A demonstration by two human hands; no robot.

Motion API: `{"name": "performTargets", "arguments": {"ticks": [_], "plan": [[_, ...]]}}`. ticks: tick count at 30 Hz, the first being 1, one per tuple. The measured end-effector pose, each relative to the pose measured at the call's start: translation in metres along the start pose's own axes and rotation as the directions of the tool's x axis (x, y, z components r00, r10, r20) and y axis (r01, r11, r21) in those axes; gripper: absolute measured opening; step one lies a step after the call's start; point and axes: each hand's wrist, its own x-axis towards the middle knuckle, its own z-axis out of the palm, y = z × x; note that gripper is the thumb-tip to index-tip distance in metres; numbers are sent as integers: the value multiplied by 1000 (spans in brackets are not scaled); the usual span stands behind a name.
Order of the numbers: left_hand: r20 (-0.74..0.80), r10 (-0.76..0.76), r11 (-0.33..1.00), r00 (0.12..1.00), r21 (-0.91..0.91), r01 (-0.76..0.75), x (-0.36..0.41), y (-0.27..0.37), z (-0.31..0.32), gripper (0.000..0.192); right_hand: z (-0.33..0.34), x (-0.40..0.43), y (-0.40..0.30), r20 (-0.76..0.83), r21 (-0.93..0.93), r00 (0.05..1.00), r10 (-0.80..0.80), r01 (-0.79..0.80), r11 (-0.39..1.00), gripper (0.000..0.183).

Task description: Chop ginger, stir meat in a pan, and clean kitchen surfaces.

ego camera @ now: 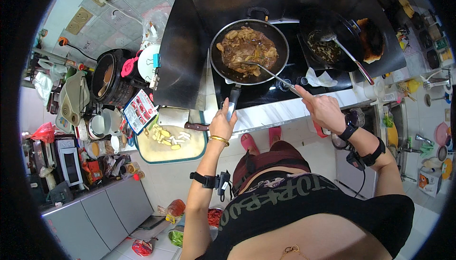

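Observation:
In the head view my left hand grips the handle of a deep frying pan on the black glass hob. My right hand holds a metal spatula by its handle, and the spatula's head rests in the food. Chunks of browned meat in dark sauce fill much of the pan. Left of my left hand, a cleaver with a wooden handle lies at the back edge of a cutting board. Sliced ginger and white pieces are on the board.
A dark wok with a metal ladle stands on the right burner. A crumpled white tissue lies on the hob's front. Dark metal splash guards surround the hob. A rice cooker stands at the left, a sink at the right.

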Motion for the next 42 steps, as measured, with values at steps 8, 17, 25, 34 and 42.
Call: {"name": "performTargets", "arguments": {"ticks": [8,17,25,34,42], "plan": [[-22,14,1000,1000,7,-14,-1,-1,0,62,-12,11,7,-104,231,987,121,-94,968,42],[-20,4,1000,1000,9,-4,-1,0,2,61,12,63,24,38,350,972,233,-232,908,43],[-59,17,999,998,-35,-19,-2,-2,2,60,-25,61,6,28,381,981,191,-187,906,40],[-44,11,998,999,-60,-13,-2,-2,2,60,-27,65,15,-39,214,995,91,-81,974,45],[-64,13,999,998,-39,-16,-2,-3,4,59,21,84,32,-317,-198,948,-38,-27,980,50]]}}
